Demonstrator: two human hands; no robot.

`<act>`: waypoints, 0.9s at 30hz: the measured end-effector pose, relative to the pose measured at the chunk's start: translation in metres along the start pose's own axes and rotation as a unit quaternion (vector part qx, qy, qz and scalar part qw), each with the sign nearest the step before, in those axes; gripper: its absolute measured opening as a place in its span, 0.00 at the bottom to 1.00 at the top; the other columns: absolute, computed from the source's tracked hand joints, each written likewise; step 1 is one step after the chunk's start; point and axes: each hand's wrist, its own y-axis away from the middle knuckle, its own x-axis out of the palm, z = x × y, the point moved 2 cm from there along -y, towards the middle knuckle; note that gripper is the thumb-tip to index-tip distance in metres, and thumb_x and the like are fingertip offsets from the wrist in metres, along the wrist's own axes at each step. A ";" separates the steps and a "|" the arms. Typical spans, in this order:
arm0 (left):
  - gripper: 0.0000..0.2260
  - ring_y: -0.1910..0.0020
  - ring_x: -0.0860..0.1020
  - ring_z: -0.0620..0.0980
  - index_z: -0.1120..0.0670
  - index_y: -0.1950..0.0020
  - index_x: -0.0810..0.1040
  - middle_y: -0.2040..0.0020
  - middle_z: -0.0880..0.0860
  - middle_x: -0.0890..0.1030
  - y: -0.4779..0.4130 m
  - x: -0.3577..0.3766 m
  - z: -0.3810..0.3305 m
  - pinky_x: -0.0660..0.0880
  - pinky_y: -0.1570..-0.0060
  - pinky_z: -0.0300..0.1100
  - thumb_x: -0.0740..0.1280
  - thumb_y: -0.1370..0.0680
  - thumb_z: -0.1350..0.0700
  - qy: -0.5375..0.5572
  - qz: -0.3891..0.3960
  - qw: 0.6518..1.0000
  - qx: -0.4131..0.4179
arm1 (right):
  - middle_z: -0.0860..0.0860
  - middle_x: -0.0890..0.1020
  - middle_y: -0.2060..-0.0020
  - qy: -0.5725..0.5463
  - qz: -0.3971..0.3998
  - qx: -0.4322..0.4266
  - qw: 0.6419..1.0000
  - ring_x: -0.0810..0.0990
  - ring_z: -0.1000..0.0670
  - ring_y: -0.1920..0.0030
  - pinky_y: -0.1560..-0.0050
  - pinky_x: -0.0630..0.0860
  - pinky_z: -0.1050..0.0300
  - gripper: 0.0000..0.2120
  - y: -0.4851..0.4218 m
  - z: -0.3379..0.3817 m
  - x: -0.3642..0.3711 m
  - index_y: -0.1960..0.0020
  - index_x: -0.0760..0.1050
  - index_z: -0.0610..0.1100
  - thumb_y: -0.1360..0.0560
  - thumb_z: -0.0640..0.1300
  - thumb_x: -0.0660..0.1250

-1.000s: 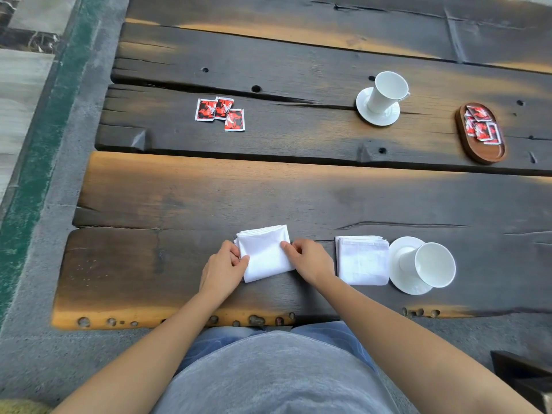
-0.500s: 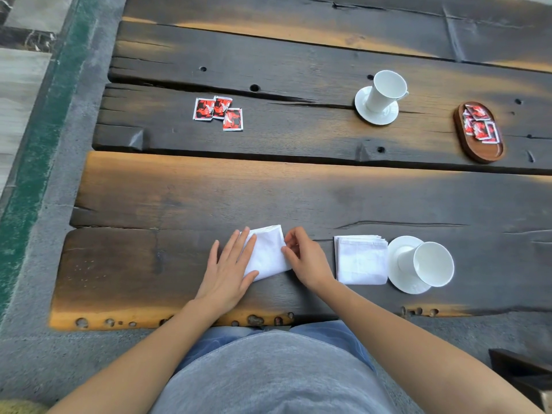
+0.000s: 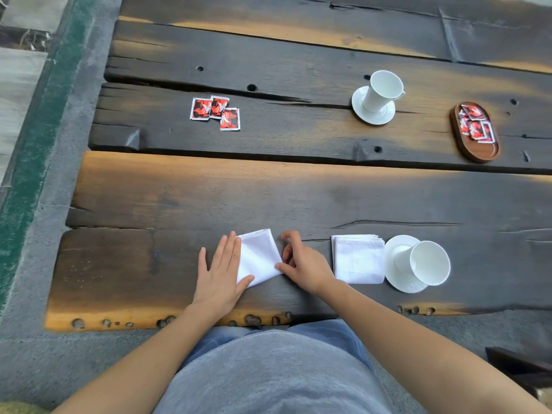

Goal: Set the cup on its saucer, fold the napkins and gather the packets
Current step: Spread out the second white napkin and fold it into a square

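- Clearly, in the head view, napkin folding is the step in hand: the left hand [image 3: 219, 276] lies flat, fingers [image 3: 228, 249] released and spread, pressing the left edge of a white napkin [image 3: 259, 258] against the desk [image 3: 179, 189].
- Opposite it, the right hand [image 3: 304, 264] is curled at the napkin's right edge, its fingertips [image 3: 282, 265] pinching or pinning the corner; the exact grip cannot be told from here.
- The napkin sits tilted near the front edge of the desk, between the two hands.
- Just to its right lies a stack of folded napkins [image 3: 358, 258], touching the near saucer [image 3: 397, 282], which already carries the near cup [image 3: 424, 262].
- Farther back, a second cup [image 3: 382, 91] stands on its own saucer [image 3: 373, 115].
- Three loose packets [image 3: 215, 112] lie on the far plank, well apart from the wooden tray [image 3: 478, 144] that holds more packets [image 3: 475, 124].
- By my judgement, the next move calls for creasing this fold flat and setting the napkin on the stack, then collecting the loose packets to the tray.
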 end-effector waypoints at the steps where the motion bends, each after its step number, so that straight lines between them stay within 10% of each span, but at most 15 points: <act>1: 0.35 0.26 0.62 0.55 0.60 0.26 0.62 0.25 0.56 0.62 0.000 0.001 0.001 0.62 0.34 0.64 0.52 0.25 0.38 -0.002 0.000 1.000 0.002 | 0.55 0.76 0.48 0.016 -0.009 -0.011 1.000 0.77 0.50 0.55 0.55 0.75 0.52 0.26 0.002 0.001 -0.001 0.35 0.60 0.52 0.28 0.51 0.68; 7: 0.38 0.24 0.55 0.56 0.58 0.24 0.56 0.23 0.55 0.55 -0.002 0.005 -0.001 0.54 0.30 0.64 0.65 0.26 0.40 0.022 -0.011 1.000 0.007 | 0.47 0.59 0.23 0.253 -0.071 -0.192 0.946 0.60 0.42 0.26 0.29 0.59 0.40 0.32 0.005 0.021 0.007 0.24 0.56 0.47 0.24 0.53 0.62; 12: 0.38 0.25 0.40 0.53 0.56 0.23 0.44 0.23 0.52 0.42 -0.004 0.012 0.003 0.45 0.28 0.61 0.59 0.23 0.38 0.036 0.003 0.999 0.011 | 0.56 0.32 0.26 0.267 0.027 -0.107 0.957 0.36 0.50 0.23 0.26 0.41 0.37 0.32 -0.001 0.003 0.024 0.23 0.37 0.48 0.19 0.58 0.48; 27: 0.37 0.24 0.36 0.49 0.54 0.24 0.35 0.22 0.50 0.36 -0.011 0.004 0.004 0.40 0.28 0.58 0.51 0.22 0.37 0.017 0.071 0.997 0.005 | 0.58 0.28 0.29 0.279 0.046 -0.065 0.957 0.33 0.51 0.24 0.27 0.38 0.37 0.32 -0.006 0.000 0.032 0.24 0.32 0.49 0.19 0.59 0.44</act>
